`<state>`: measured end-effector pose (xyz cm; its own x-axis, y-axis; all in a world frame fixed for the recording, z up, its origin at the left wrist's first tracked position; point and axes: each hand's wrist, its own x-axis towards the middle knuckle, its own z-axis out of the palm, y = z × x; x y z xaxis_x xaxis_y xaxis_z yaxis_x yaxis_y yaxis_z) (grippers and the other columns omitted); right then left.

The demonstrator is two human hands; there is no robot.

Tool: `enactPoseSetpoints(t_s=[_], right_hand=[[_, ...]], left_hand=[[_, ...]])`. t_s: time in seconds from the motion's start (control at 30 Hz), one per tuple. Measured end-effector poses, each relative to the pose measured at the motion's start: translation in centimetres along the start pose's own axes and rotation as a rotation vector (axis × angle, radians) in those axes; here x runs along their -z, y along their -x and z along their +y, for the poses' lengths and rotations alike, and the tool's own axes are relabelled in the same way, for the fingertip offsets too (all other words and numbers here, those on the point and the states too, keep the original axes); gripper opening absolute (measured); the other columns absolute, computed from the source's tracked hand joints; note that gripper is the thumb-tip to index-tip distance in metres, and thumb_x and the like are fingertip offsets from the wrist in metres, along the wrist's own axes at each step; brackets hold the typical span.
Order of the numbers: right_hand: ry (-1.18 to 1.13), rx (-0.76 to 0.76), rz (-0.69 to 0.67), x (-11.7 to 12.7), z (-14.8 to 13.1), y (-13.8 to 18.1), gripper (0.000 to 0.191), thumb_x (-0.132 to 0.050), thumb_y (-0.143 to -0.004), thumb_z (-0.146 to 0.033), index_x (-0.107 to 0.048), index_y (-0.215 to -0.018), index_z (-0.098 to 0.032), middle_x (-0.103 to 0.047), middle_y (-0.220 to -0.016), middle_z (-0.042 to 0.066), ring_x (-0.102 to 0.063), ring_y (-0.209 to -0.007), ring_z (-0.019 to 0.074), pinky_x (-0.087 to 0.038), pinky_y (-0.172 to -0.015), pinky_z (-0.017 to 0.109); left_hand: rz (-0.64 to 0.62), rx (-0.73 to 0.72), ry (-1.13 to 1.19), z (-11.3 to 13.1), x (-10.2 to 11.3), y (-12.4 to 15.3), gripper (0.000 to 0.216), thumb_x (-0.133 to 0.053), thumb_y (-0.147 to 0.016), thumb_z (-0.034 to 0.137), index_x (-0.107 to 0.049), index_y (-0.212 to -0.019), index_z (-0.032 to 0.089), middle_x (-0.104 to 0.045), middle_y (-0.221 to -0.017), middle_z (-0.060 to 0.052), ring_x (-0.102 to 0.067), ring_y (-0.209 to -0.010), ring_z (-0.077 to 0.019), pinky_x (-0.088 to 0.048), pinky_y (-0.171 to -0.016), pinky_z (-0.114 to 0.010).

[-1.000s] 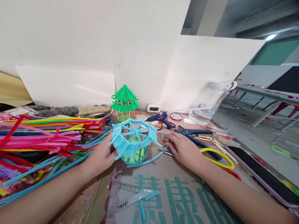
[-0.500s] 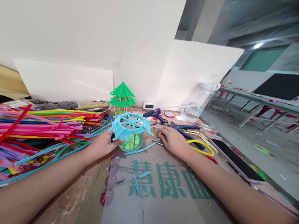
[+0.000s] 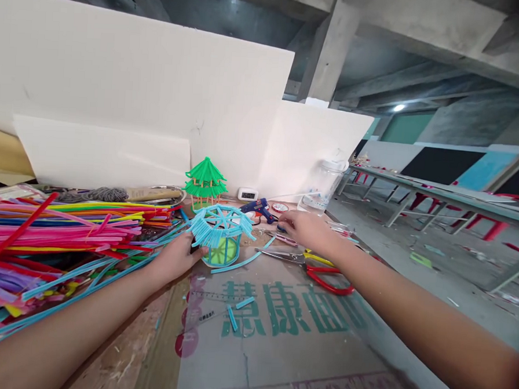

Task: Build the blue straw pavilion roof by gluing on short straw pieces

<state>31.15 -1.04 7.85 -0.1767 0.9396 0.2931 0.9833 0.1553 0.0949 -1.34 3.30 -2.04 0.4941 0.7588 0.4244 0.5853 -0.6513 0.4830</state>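
Note:
A small pavilion model (image 3: 224,250) of light-blue pipe cleaners, with a fringed open roof and pale-green floor, stands at mid-table. My left hand (image 3: 180,254) grips its left side, the thumb against the lower frame. Beyond the pavilion, my right hand (image 3: 305,229) is closed, palm down, fingers curled over something dark that they mostly hide. Red-handled scissors (image 3: 306,263) lie near my right wrist, with a yellow handle (image 3: 317,257) behind them. A curved blue pipe-cleaner strip (image 3: 238,267) rests in front of the pavilion. A dark-blue glue gun (image 3: 256,207) lies left of my right hand.
Bundles of coloured pipe cleaners (image 3: 66,231) crowd the left side. Behind stand a green-roofed model (image 3: 206,180), a digital timer (image 3: 248,194) and a clear bottle (image 3: 325,186). A transparent ruler (image 3: 201,318) and short blue pieces (image 3: 232,318) lie on the cardboard (image 3: 285,358).
My right hand has moved away from me, leaving the scissors lying on the cardboard in plain sight. My left hand stays at the pavilion. The camera view has tilted up and turned right.

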Motion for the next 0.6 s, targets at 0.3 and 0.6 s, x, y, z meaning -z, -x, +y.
enactPoseSetpoints(t_s=[0.3,0.6], right_hand=[[-0.257,-0.107,-0.062,-4.3,2.3,-5.2,0.047,-0.060,-0.085,-0.035,-0.057,-0.126,-0.013,-0.063,-0.125,0.016,-0.062,-0.106,0.0252,-0.047,-0.086,0.033],[-0.447,-0.209,-0.052,-8.3,-0.1,-8.3,0.040,-0.065,-0.080,-0.037,-0.063,-0.111,-0.011,-0.072,-0.094,0.013,-0.066,-0.082,0.0247,-0.049,-0.071,0.033]], left_hand=[[0.025,-0.015,0.181,0.8,0.5,0.0,0.027,-0.050,-0.085,0.035,-0.060,-0.104,0.018,-0.069,-0.109,-0.008,-0.063,-0.103,-0.0262,-0.050,-0.093,-0.040],[0.006,0.004,0.265,0.7,0.6,-0.2,0.029,-0.051,-0.082,0.028,-0.061,-0.107,0.017,-0.067,-0.115,-0.008,-0.061,-0.109,-0.0267,-0.048,-0.098,-0.041]])
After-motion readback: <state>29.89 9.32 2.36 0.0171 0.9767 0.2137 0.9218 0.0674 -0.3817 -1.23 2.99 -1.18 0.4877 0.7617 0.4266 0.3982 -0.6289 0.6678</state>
